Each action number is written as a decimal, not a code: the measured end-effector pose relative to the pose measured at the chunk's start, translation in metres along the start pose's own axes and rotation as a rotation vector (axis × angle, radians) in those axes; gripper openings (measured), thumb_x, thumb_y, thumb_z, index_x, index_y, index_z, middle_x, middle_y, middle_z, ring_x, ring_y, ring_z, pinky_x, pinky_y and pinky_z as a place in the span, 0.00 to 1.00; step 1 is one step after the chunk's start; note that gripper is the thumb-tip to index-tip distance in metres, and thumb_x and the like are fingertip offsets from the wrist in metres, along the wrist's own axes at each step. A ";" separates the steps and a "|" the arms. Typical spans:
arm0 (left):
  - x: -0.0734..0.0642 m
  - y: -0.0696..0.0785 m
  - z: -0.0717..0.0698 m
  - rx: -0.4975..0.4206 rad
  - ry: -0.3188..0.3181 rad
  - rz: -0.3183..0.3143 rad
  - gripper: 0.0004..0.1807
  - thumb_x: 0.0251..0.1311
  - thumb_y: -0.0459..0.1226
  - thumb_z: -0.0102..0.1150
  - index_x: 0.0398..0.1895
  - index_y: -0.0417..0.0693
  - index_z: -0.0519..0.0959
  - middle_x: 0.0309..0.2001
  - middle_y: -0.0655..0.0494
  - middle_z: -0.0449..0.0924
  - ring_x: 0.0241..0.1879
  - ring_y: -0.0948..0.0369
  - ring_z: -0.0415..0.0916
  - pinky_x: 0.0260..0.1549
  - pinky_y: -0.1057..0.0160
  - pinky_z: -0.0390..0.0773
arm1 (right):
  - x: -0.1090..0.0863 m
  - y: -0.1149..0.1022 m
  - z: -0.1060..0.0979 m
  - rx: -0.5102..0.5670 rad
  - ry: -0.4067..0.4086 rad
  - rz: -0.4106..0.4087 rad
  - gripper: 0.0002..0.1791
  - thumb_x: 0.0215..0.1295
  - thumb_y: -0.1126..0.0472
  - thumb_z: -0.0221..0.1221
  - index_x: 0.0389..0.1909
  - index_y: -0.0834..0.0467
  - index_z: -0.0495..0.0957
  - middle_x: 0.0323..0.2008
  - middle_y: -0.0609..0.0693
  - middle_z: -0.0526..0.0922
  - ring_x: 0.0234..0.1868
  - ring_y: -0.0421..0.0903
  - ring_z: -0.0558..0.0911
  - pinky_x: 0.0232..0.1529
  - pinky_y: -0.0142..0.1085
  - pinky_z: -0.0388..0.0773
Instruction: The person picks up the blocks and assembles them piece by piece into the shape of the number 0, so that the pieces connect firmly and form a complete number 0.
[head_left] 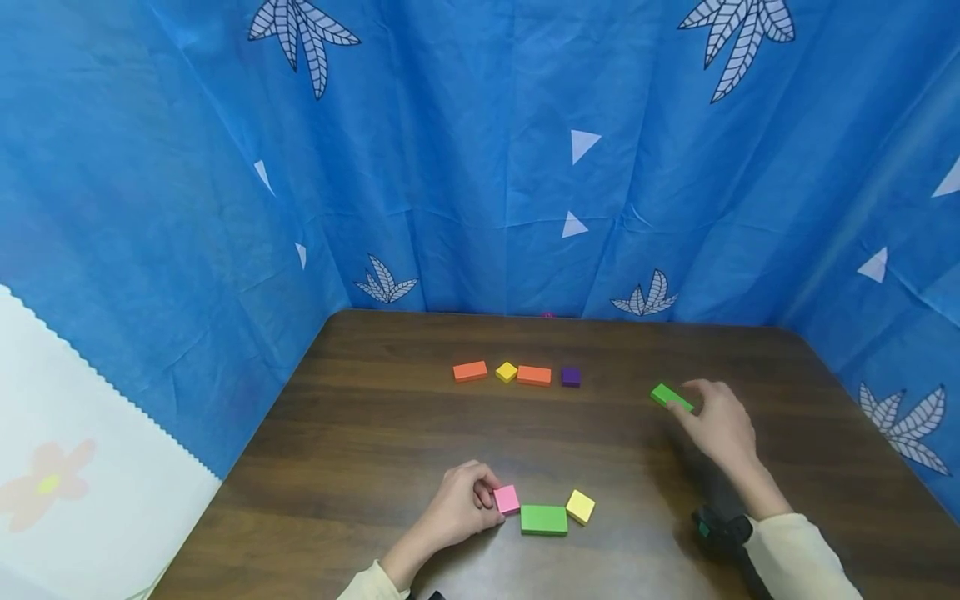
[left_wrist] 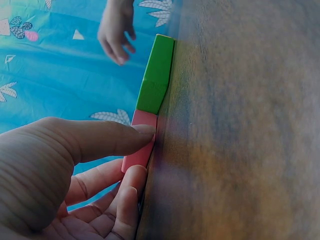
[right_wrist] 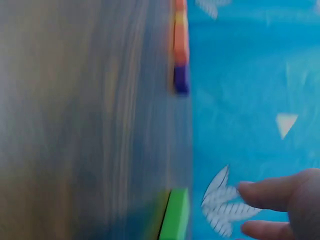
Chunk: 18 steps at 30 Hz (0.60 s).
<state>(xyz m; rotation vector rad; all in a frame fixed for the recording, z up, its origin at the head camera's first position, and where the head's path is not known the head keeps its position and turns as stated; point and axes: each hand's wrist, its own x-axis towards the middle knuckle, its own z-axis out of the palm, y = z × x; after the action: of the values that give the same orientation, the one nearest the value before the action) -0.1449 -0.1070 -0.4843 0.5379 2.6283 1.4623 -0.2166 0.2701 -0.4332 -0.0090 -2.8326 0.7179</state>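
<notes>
My left hand pinches a pink block on the wooden table; the left wrist view has the thumb on one face and fingers on the other side. End to end with the pink block stands a larger green block. A pale yellow block sits turned at the green block's right corner. At the right, my right hand is over a smaller green block, thumb and fingers spread. The right wrist view shows those fingertips apart from this green block.
Farther back lies a row: an orange block, a yellow block, a second orange block and a purple block. A blue patterned curtain hangs behind the table and along its sides.
</notes>
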 end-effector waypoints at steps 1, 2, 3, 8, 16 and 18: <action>0.000 0.000 0.000 0.003 0.001 0.003 0.15 0.36 0.25 0.75 0.30 0.41 0.81 0.27 0.58 0.74 0.24 0.72 0.71 0.24 0.74 0.75 | 0.006 0.006 -0.001 -0.021 -0.046 0.026 0.29 0.61 0.54 0.63 0.56 0.71 0.72 0.49 0.72 0.74 0.43 0.64 0.76 0.32 0.52 0.75; 0.000 0.000 0.000 0.004 0.001 0.004 0.15 0.36 0.25 0.75 0.30 0.42 0.81 0.27 0.58 0.74 0.24 0.73 0.71 0.24 0.74 0.75 | 0.012 0.012 -0.001 -0.033 -0.089 0.042 0.31 0.62 0.53 0.63 0.57 0.72 0.70 0.51 0.73 0.73 0.45 0.66 0.75 0.34 0.55 0.74; 0.000 0.000 0.000 0.005 0.002 0.006 0.15 0.36 0.25 0.75 0.30 0.42 0.81 0.27 0.58 0.74 0.24 0.73 0.71 0.24 0.74 0.75 | 0.016 0.018 0.000 -0.037 -0.131 0.053 0.34 0.62 0.52 0.62 0.59 0.73 0.69 0.52 0.75 0.71 0.48 0.69 0.74 0.38 0.58 0.74; -0.001 -0.001 0.001 0.008 -0.004 -0.005 0.15 0.37 0.26 0.75 0.30 0.42 0.81 0.27 0.60 0.74 0.24 0.73 0.71 0.25 0.74 0.74 | 0.028 0.033 0.006 0.012 -0.277 0.105 0.39 0.62 0.50 0.62 0.62 0.76 0.63 0.53 0.78 0.71 0.49 0.68 0.74 0.42 0.58 0.75; 0.000 0.000 0.001 0.004 -0.006 -0.017 0.15 0.38 0.26 0.75 0.30 0.42 0.81 0.27 0.59 0.73 0.24 0.72 0.71 0.24 0.74 0.74 | 0.032 0.026 0.011 0.113 -0.384 0.164 0.46 0.56 0.52 0.68 0.66 0.74 0.57 0.42 0.69 0.78 0.36 0.54 0.77 0.32 0.41 0.75; 0.000 0.000 0.001 0.003 -0.005 -0.017 0.15 0.38 0.26 0.75 0.30 0.42 0.81 0.27 0.59 0.73 0.24 0.72 0.71 0.24 0.74 0.74 | 0.031 0.026 0.014 0.145 -0.414 0.155 0.47 0.56 0.54 0.68 0.68 0.73 0.55 0.39 0.64 0.79 0.35 0.51 0.77 0.31 0.38 0.74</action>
<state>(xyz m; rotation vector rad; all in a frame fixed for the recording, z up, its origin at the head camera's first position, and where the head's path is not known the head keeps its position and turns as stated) -0.1446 -0.1067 -0.4848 0.5174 2.6251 1.4514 -0.2516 0.2884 -0.4511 -0.0638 -3.1863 1.0676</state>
